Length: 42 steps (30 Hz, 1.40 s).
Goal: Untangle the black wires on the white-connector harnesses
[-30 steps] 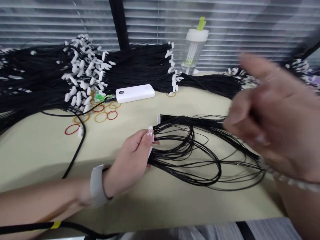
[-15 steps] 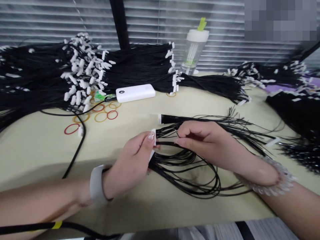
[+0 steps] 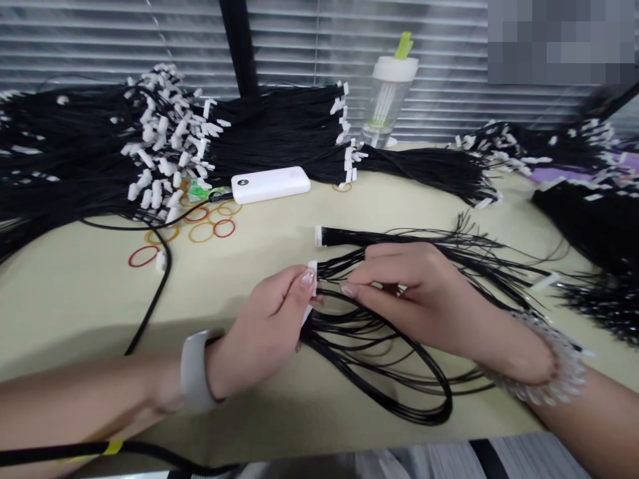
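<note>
My left hand (image 3: 279, 309) is closed on a white connector (image 3: 313, 276), thumb pressed on its face. A second white connector shows below, partly hidden by the fingers. Black wires (image 3: 424, 392) run rightward from both and sag in a loop over the table. My right hand (image 3: 409, 283) has its thumb and index fingertip close together on the wires, just right of the upper connector; the other fingers curl in. Behind the hands lies another wire harness (image 3: 349, 236) with a white connector (image 3: 319, 236) at its left end.
Piles of black cables (image 3: 279, 126) with white ends line the back. A white power bank (image 3: 271, 185) lies before them, near loose rubber bands (image 3: 201, 232). A clear bottle (image 3: 387, 100) stands behind. A thick black cable (image 3: 150, 313) crosses the left side. More wires (image 3: 594, 226) lie at right.
My left hand and the connector have shifted slightly right. My right fingertips have moved a little down and left along the wires, and the wire loop hangs lower and wider.
</note>
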Tool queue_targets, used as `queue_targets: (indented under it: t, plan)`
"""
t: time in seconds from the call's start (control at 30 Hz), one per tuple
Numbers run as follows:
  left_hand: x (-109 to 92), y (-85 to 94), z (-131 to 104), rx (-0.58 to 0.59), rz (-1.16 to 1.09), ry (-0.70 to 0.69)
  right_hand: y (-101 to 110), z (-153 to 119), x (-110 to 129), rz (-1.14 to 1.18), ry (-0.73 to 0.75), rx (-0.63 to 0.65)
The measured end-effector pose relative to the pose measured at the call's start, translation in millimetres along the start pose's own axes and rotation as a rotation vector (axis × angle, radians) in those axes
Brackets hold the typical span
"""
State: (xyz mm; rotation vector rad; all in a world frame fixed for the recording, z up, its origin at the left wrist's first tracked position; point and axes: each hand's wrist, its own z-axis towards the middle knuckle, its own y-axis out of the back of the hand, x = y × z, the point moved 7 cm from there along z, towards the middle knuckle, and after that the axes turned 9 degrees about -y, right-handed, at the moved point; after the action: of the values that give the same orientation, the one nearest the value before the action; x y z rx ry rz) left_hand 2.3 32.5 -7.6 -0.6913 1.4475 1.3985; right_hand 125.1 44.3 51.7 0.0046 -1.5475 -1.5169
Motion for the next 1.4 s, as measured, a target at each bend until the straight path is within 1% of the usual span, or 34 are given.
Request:
queue_targets:
  t: [0.2,0.37,0.47,0.63,0.83,1.17,1.4]
  plan:
    - [-3.3,-2.2,1.2,0.019,0.01,-0.004,-2.4,-0.6,3.7,-0.011,0.039,0.03]
    - [-3.4,-3.1,0.9,0.028,0.005,-0.006,3.2,-1.6,7.2,-0.036,0.083,-0.036]
    - [-3.4,-2.8,0.6,0.03,0.014,-0.009,3.4,-1.8,8.7,-0.039,0.114,-0.026]
    - [-6.2,-1.2,1.1,0.023,0.015,-0.03,2.0,-1.6,8.2,-0.063,0.122,-0.036]
    - [-8.7,-2.1,1.6,0.029,0.012,-0.045,-1.8,-3.3,9.6,-0.13,0.138,0.014]
    - [-10.6,-3.1,2.4,0.035,0.055,-0.073,-2.9,-1.2,9.7,-0.116,0.141,0.05]
    - [-12.9,-4.0,2.5,0.058,0.102,-0.115,-4.3,-3.7,11.5,-0.236,0.132,-0.047]
